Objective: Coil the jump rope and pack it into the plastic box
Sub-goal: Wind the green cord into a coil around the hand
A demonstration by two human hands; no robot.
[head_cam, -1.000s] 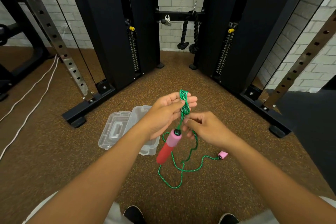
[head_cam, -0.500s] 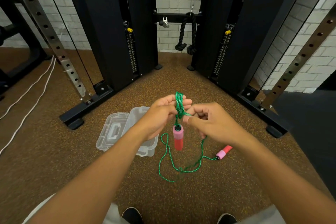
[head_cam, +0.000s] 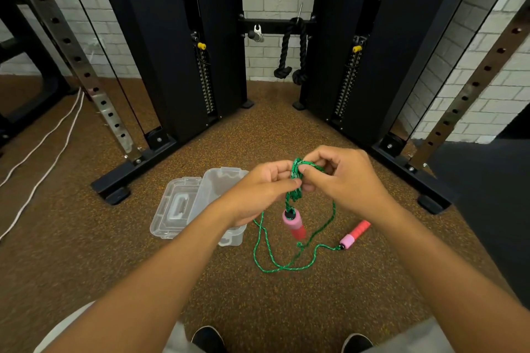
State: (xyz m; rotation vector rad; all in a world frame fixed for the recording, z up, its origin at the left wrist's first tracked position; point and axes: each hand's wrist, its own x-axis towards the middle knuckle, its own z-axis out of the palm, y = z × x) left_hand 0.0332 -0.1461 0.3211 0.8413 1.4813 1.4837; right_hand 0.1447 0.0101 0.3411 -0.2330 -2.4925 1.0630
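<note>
A green jump rope [head_cam: 295, 180] is bunched in small loops between my two hands. My left hand [head_cam: 258, 195] pinches the loops. My right hand [head_cam: 344, 180] grips the rope at the top of the bundle. One pink and red handle [head_cam: 294, 223] dangles below the hands. The other handle [head_cam: 355, 235] lies on the floor to the right, joined by slack rope [head_cam: 275, 265] trailing on the floor. The clear plastic box [head_cam: 218, 180] stands open on the floor behind my left forearm, with its lid [head_cam: 177, 209] lying flat on its left.
Black cable-machine columns [head_cam: 160, 51] and their base feet [head_cam: 114, 192] stand ahead on both sides. A black rope attachment [head_cam: 289, 49] hangs at the back. White cords [head_cam: 43, 146] run along the brown floor at left. My shoes [head_cam: 209, 338] show at the bottom.
My right hand has risen from below the bundle to its top, carrying rope up. The hanging handle swung from tilted to nearly straight down. The floor handle shifted slightly.
</note>
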